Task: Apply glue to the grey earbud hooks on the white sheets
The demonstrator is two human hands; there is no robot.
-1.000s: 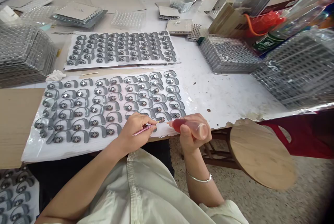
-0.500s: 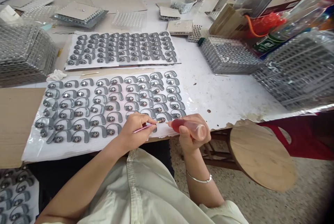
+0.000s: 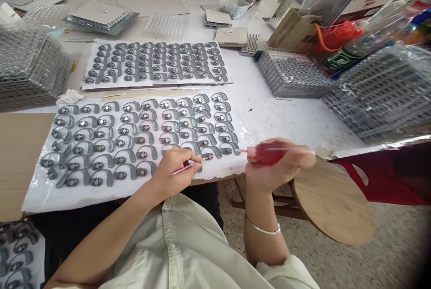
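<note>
Low over the front edge of the white sheet (image 3: pixel 188 182), my left hand (image 3: pixel 174 168) pinches a thin pink stick (image 3: pixel 186 168) with a yellowish tip. That tip is at a grey hook-shaped piece (image 3: pixel 209 156) with a round metal centre. My right hand (image 3: pixel 269 174) is wrapped around a squeeze bottle (image 3: pixel 269 153) of red liquid, tilted so its thin nozzle points left. The nozzle is near the grey pieces at the sheet's right edge; whether it touches one I cannot tell. Rows of similar grey pieces cover the sheet, some hidden behind my left hand.
Behind lies a second sheet of grey pieces (image 3: pixel 156 62). Clear trays are stacked at left (image 3: pixel 27 64) and right (image 3: pixel 387 96). A tray of small metal parts (image 3: pixel 296 71) stands at the back right. A round wooden stool (image 3: pixel 333 203) is below the table edge.
My right hand has drawn the squeeze bottle to the right, away from the stick's tip, and turned it more sideways. My left hand has stayed almost in place.
</note>
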